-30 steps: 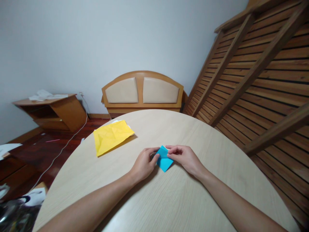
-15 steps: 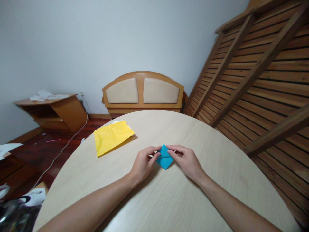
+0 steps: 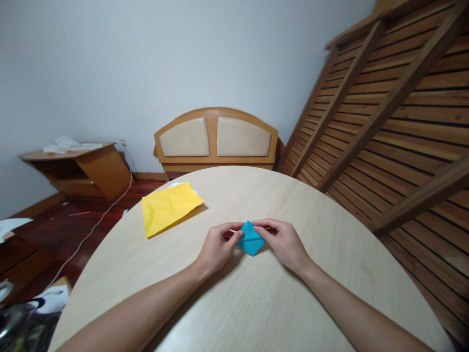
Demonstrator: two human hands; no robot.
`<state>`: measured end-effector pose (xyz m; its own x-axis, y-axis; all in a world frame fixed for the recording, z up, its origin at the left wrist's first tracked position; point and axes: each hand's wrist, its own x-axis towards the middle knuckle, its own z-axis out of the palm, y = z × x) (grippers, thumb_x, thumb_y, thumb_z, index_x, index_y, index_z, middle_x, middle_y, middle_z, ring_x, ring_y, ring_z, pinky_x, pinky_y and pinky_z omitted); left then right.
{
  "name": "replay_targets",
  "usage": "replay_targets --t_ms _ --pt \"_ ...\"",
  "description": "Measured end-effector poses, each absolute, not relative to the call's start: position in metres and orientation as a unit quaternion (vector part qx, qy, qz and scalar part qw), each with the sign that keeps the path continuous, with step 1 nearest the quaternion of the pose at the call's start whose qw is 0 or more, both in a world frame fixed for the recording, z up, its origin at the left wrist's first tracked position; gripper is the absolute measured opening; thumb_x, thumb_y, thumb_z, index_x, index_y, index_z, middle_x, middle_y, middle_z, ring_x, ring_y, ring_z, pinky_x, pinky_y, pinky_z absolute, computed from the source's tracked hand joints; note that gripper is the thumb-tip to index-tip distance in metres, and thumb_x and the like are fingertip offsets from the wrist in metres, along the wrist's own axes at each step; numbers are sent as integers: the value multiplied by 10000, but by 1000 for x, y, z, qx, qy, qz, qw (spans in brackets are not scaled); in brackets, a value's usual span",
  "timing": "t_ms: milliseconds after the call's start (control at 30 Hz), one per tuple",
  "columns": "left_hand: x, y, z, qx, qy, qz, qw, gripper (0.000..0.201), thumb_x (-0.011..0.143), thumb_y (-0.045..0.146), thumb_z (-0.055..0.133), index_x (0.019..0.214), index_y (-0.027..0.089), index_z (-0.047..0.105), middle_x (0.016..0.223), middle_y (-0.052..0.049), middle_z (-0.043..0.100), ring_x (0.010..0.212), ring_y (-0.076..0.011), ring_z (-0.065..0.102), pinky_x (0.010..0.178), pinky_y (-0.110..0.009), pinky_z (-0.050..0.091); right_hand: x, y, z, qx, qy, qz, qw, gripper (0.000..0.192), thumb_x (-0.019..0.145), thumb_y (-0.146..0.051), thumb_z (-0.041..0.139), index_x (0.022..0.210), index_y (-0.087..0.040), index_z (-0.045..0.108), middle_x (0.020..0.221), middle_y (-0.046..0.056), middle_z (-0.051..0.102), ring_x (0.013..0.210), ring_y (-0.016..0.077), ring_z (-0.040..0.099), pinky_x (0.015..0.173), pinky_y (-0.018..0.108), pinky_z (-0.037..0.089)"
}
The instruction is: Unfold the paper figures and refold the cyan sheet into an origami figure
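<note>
The left hand [image 3: 220, 247] and right hand [image 3: 287, 242] are nearly closed, thumbs against fingers, pinching opposite sides of a folded blue origami paper [image 3: 252, 246]. It sits between them, corner toward the person, at the middle of the round counter [image 3: 256, 303]; whether it touches the surface I cannot tell. Uneven thumb pressure could skew its crosswise fold; a loosened pinch could let layers spring open. Farther left, well apart, lies a creased yellow sheet [image 3: 170, 208]; beyond the counter stands a padded headboard [image 3: 213, 132].

Beyond the blue paper [image 3: 251, 247], the tabletop [image 3: 264, 195] lies open, with yellow paper [image 3: 170, 208] obstructing its left.
</note>
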<state>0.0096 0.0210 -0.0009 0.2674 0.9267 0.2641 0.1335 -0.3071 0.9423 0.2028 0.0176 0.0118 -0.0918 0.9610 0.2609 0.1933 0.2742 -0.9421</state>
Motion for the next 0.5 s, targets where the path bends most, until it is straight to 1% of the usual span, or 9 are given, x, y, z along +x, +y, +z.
replay_targets --t_ms 133,300,500 --pt "6 25 -2 624 392 477 479 423 821 373 727 1158 120 708 1073 -151 752 842 -204 704 735 -315 567 207 24 9 -453 -587 416 527 265 780 -398 738 940 -193 786 961 92 789 894 247 724 827 386 571" --pt "7 25 -2 587 382 498 511 358 789 391 758 1024 122 739 949 -125 769 780 -180 700 677 -273 545 212 30 5 -440 -558 423 562 330 723 -448 799 909 -178 767 917 100 784 853 241 724 807 383 581" --pt "9 23 1 560 385 519 518 369 736 462 793 881 124 764 819 -99 757 666 -155 654 566 -239 504 213 29 4 -434 -573 401 567 321 737 -460 802 891 -184 745 884 86 771 831 229 718 804 378 581"
